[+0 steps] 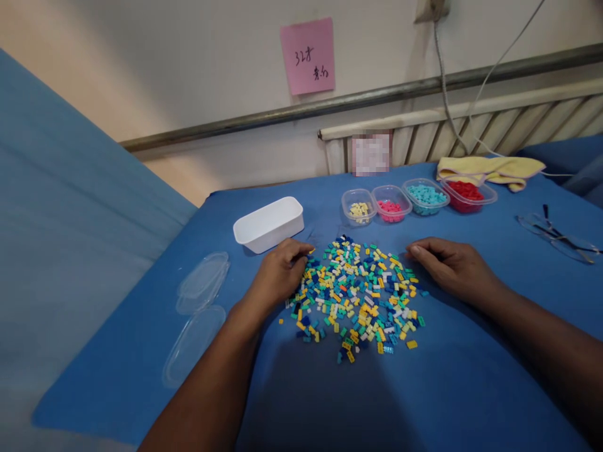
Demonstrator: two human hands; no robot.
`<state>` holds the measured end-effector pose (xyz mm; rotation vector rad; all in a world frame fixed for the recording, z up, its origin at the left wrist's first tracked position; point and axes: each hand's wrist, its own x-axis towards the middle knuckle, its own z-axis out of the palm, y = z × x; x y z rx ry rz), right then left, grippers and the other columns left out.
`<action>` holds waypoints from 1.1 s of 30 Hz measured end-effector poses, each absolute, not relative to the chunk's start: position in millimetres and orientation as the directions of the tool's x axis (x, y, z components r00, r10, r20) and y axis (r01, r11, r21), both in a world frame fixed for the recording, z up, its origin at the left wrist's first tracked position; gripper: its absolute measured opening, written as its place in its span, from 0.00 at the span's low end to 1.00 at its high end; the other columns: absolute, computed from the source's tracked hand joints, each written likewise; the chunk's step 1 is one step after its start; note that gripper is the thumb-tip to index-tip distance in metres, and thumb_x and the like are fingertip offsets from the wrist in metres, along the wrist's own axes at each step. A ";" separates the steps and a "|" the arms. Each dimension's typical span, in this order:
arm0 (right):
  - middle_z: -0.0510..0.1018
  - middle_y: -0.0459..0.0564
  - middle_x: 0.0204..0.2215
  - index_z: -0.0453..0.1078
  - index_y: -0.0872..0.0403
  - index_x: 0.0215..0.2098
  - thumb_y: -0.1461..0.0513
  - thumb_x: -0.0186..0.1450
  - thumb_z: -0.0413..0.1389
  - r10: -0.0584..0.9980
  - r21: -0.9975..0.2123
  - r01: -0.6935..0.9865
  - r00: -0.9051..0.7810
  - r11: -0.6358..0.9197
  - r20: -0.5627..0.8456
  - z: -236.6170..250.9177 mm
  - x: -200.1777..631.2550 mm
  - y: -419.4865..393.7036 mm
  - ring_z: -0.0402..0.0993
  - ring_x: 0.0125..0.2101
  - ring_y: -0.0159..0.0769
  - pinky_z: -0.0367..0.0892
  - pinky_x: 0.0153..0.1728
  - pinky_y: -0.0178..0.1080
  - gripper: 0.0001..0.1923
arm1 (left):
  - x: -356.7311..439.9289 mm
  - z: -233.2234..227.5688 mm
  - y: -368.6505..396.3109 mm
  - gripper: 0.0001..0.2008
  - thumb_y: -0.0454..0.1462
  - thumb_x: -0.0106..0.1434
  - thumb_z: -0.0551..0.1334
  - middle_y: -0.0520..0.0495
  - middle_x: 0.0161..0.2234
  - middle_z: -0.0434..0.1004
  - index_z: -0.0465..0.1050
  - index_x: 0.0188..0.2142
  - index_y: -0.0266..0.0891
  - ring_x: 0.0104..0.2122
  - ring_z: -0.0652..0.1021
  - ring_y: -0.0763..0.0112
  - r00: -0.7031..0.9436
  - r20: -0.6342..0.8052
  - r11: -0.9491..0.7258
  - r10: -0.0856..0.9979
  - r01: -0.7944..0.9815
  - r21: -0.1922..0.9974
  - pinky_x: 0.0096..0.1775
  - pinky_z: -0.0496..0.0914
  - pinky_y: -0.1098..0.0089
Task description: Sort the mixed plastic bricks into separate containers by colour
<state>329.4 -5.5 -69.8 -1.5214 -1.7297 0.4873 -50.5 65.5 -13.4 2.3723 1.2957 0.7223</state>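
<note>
1. On the blue table point(471, 389), the bricks point(355, 295) lie spread thin, so each colour shows.
2. The left hand point(277, 273) rests curled at the heap's edge, gripping nothing visible; the right hand point(450, 267) lies flat and open opposite.
3. Four tubs point(360, 210) hold separate colours just behind; a white box point(268, 225) sits left.

The left hand point(277, 273) curls palm-down at the edge of the pile of small bricks point(355, 295), so its fingertips and anything under them are hidden, and the right hand point(450, 267) likewise covers whatever lies beneath its palm. Both forearms run out of the bottom edge. A label point(372, 154) on the radiator is blurred out, and the writing on the pink note point(308, 56) is too small to read.
</note>
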 end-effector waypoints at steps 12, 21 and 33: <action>0.87 0.46 0.34 0.83 0.46 0.43 0.46 0.76 0.55 0.960 -0.708 0.675 0.000 0.208 0.282 -71.3 331.1 -7.2 0.83 0.32 0.42 0.73 0.34 0.43 0.19 | -60.6 -7.4 66.2 0.16 0.32 0.68 0.61 0.44 0.48 0.86 0.85 0.48 0.45 0.48 0.85 0.59 0.478 0.117 -0.456 0.870 0.694 0.558 0.56 0.79 0.53; 0.88 0.46 0.35 0.84 0.46 0.44 0.46 0.76 0.57 0.960 -0.693 0.694 0.005 0.197 0.279 -74.2 333.9 -8.3 0.83 0.33 0.42 0.74 0.34 0.43 0.18 | -76.9 5.9 67.6 0.13 0.39 0.66 0.63 0.46 0.40 0.87 0.84 0.46 0.40 0.37 0.83 0.63 0.434 -0.153 -0.266 0.888 0.756 0.599 0.39 0.76 0.64; 0.87 0.45 0.32 0.83 0.47 0.43 0.46 0.75 0.56 0.968 -0.700 0.690 -0.005 0.186 0.252 -68.0 331.7 -8.6 0.81 0.31 0.41 0.72 0.32 0.42 0.18 | -74.7 3.7 66.2 0.14 0.42 0.70 0.63 0.48 0.35 0.81 0.81 0.50 0.39 0.33 0.77 0.68 0.487 -0.231 -0.255 0.842 0.737 0.626 0.36 0.70 0.67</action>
